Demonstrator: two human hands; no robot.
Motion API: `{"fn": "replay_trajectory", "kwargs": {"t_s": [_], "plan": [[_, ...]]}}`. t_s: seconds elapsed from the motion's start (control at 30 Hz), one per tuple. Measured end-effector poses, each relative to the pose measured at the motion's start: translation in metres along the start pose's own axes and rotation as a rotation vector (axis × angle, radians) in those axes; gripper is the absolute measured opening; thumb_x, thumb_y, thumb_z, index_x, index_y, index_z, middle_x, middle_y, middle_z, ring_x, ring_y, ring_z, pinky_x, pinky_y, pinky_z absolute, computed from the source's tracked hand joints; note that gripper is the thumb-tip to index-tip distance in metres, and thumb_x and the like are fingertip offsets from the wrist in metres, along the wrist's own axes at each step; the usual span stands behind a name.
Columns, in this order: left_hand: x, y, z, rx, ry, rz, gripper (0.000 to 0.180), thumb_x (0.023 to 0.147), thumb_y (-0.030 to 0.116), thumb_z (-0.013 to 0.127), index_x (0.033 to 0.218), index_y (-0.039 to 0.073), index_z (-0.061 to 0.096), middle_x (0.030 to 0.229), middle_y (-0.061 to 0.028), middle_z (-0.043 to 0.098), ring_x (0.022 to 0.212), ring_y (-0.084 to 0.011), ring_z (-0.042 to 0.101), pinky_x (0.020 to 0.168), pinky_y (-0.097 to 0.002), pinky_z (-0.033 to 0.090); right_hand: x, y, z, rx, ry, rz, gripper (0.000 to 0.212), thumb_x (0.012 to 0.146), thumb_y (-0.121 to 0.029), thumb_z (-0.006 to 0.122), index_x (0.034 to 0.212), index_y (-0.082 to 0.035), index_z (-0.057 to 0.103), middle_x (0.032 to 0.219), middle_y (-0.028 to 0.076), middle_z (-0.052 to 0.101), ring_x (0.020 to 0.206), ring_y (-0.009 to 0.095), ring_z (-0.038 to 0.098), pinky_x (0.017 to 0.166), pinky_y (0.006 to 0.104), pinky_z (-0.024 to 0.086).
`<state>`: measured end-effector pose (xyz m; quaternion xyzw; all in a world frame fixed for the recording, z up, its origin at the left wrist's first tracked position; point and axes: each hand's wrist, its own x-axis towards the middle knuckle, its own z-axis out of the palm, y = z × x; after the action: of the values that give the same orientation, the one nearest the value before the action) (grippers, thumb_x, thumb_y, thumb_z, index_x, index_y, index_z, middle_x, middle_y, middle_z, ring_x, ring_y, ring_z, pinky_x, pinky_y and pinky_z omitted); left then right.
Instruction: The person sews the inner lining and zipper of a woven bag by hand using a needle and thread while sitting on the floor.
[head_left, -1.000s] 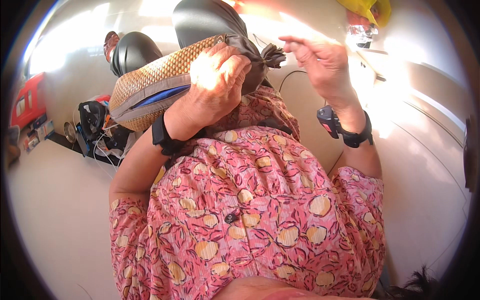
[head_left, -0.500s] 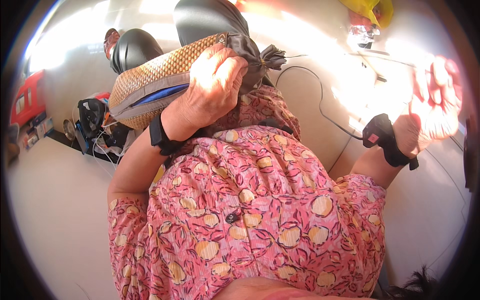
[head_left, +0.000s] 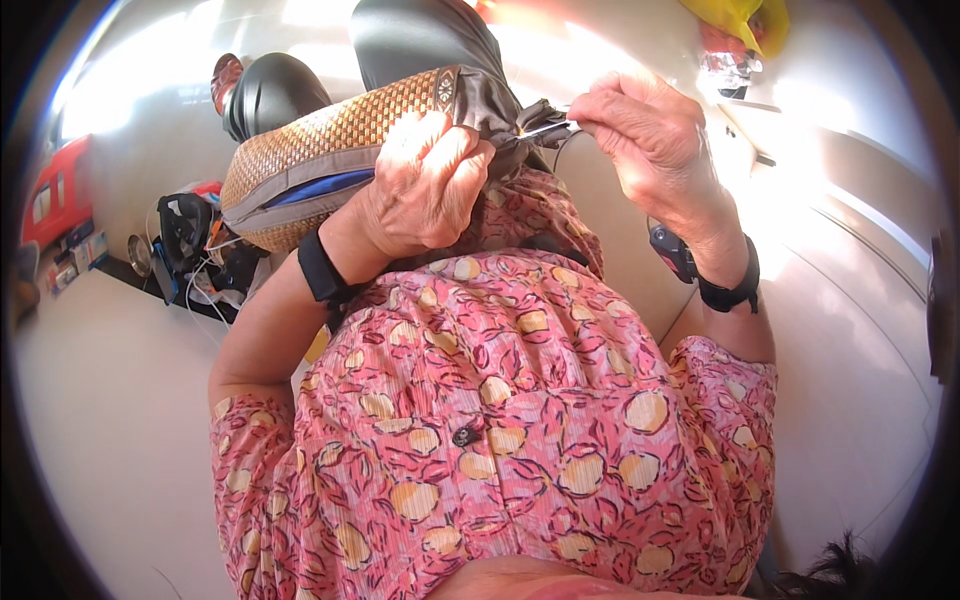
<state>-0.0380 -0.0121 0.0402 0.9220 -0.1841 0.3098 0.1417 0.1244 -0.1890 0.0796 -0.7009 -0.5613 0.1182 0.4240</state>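
Observation:
A woven straw-coloured bolster pillow (head_left: 300, 150) lies slantwise across my lap. Its grey-edged slit is parted and shows blue inside. My left hand (head_left: 425, 185) is closed on the pillow near its right end, gripping the dark cloth there. That cloth (head_left: 485, 105) is gathered into a tied tuft, partly hidden behind my right fingers. Just right of the tuft, my right hand (head_left: 655, 150) is closed in a pinch on a thin, pale, needle-like thing (head_left: 545, 129). The thin thing's left end reaches the tied gather; whether it goes into the cloth I cannot tell.
Dark-clad knees (head_left: 425, 40) rise beyond the pillow. A black bag (head_left: 185, 230) with white cables lies at the left, near a red plastic thing (head_left: 62, 190). At the far right is a yellow bag (head_left: 740, 20). A black device (head_left: 672, 252) is strapped at my right wrist.
My right hand has come from far right, where it was raised and blurred, in to the tied end of the pillow. My left hand keeps its hold with little movement.

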Motion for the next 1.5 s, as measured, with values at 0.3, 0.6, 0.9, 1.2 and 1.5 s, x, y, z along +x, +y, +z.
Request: {"fn": "replay_trajectory", "kwargs": {"t_s": [0.3,0.6,0.9,1.2,1.5], "plan": [[-0.002,0.008,-0.008,0.026,-0.054,-0.023,0.026,0.066,-0.001,0.061,0.092,-0.007,0.060,0.085,-0.0146,0.057,0.070,-0.0279,0.056,0.060,-0.0371,0.046,0.012,0.002,0.001,-0.028,-0.104,-0.107,0.016,0.073,0.010,0.063,0.086,0.001,0.062,0.077,0.008,0.058,0.068,0.021,0.057,0.060,0.0282,0.045],[-0.009,0.013,-0.003,0.109,0.014,-0.094,0.021,0.073,-0.006,0.065,0.093,-0.006,0.061,0.088,-0.0140,0.059,0.076,-0.0283,0.059,0.067,-0.0367,0.049,0.004,-0.005,0.007,-0.012,0.063,-0.050,0.016,0.068,0.005,0.062,0.082,-0.002,0.060,0.075,0.009,0.053,0.068,0.028,0.057,0.057,0.0355,0.046],[-0.009,0.012,-0.005,0.054,0.020,-0.140,0.020,0.074,-0.006,0.065,0.094,-0.005,0.060,0.087,-0.0130,0.059,0.076,-0.0279,0.059,0.068,-0.0368,0.049,0.004,-0.008,0.006,-0.063,-0.081,-0.080,0.018,0.069,0.011,0.062,0.085,0.002,0.061,0.078,0.010,0.057,0.070,0.025,0.058,0.060,0.0309,0.046],[-0.011,0.013,-0.003,0.031,0.025,-0.168,0.021,0.074,-0.007,0.064,0.094,-0.004,0.059,0.086,-0.0125,0.059,0.072,-0.0277,0.058,0.068,-0.0361,0.048,0.005,-0.002,0.009,-0.029,-0.105,-0.077,0.018,0.069,0.012,0.061,0.085,0.003,0.059,0.077,0.010,0.055,0.070,0.026,0.057,0.061,0.0311,0.046],[-0.004,0.009,0.001,-0.090,0.073,-0.236,0.017,0.074,-0.007,0.064,0.088,-0.003,0.055,0.076,-0.0121,0.056,0.062,-0.0273,0.054,0.057,-0.0351,0.044,0.011,0.016,0.015,0.222,-0.155,0.108,0.008,0.074,0.002,0.061,0.082,-0.001,0.062,0.073,0.008,0.054,0.067,0.024,0.057,0.057,0.0324,0.045]]}}
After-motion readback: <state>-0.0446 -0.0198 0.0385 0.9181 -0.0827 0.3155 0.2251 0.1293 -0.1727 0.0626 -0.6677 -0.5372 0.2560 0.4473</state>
